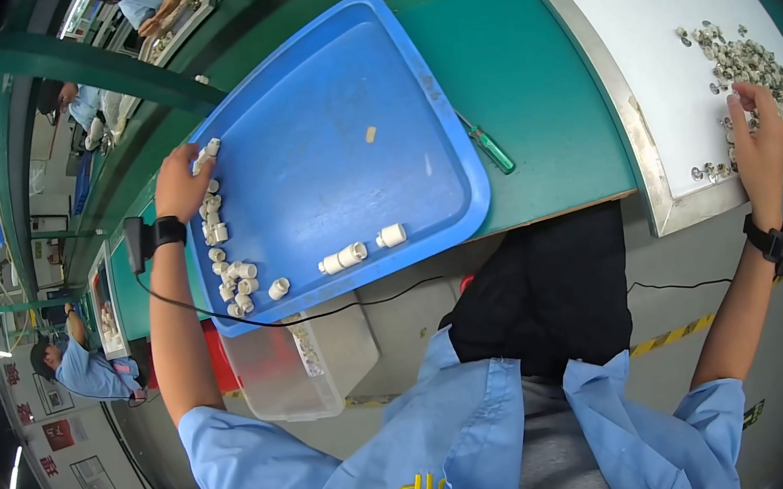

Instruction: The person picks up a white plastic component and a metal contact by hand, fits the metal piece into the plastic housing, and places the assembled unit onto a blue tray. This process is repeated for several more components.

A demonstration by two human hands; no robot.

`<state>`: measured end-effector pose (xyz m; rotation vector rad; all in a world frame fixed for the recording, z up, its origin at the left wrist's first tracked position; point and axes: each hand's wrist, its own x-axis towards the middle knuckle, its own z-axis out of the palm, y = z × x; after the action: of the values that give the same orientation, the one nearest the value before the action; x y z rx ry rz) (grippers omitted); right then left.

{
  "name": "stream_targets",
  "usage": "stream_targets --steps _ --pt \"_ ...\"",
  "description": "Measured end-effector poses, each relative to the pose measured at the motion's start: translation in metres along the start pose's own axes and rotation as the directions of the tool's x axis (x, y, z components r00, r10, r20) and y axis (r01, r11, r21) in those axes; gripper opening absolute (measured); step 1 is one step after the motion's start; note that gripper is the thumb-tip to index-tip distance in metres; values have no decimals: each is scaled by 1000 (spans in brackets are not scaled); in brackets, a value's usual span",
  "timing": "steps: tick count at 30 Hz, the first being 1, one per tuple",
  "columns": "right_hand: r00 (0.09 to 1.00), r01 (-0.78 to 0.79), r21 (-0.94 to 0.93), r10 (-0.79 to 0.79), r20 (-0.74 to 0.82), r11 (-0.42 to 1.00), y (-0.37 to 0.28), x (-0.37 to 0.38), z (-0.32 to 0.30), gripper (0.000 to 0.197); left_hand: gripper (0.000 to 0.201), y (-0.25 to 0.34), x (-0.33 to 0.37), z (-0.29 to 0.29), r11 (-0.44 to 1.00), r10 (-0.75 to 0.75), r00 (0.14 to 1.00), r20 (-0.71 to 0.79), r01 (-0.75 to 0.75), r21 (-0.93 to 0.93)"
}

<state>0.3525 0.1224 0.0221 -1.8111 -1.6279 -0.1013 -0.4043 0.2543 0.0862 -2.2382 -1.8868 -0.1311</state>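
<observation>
At the left rim of the blue tray, my left hand has its fingers closed on a white cylindrical part. Below that hand, several more white cylindrical parts lie along the tray's left side and lower left corner. Over at the right, my right hand is at a heap of small round metallic parts on a white board with a metal frame. Its thumb and fingertips come together at the edge of the heap; what they pinch is too small to make out.
A green-handled screwdriver lies on the green bench between tray and board. White parts sit along the tray's near edge. A clear plastic bin is below the bench. A black cable runs from my left wristband. Other people work at the left.
</observation>
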Motion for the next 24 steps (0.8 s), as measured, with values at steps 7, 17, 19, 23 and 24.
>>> stream_targets --steps 7,17,19,23,24 --pt "993 -81 165 93 -66 983 -4 -30 -27 26 24 13 39 38 965 147 988 -45 -133 224" --pt "999 52 837 -27 -44 545 -93 -52 -17 20 26 124 -8 -17 712 53 987 -149 -142 -688" --pt "998 56 874 -50 -36 483 -105 -60 -14 19 24 212 -45 -46 571 144 968 -203 -249 -782" --pt "997 29 980 -79 -13 195 -138 -80 -2 18 21 319 -128 -74 151 250 945 -213 -255 -955" --pt "998 -12 995 -62 18 95 -149 -86 -1 17 22 343 -138 -69 -54 268 960 -76 -64 -997"
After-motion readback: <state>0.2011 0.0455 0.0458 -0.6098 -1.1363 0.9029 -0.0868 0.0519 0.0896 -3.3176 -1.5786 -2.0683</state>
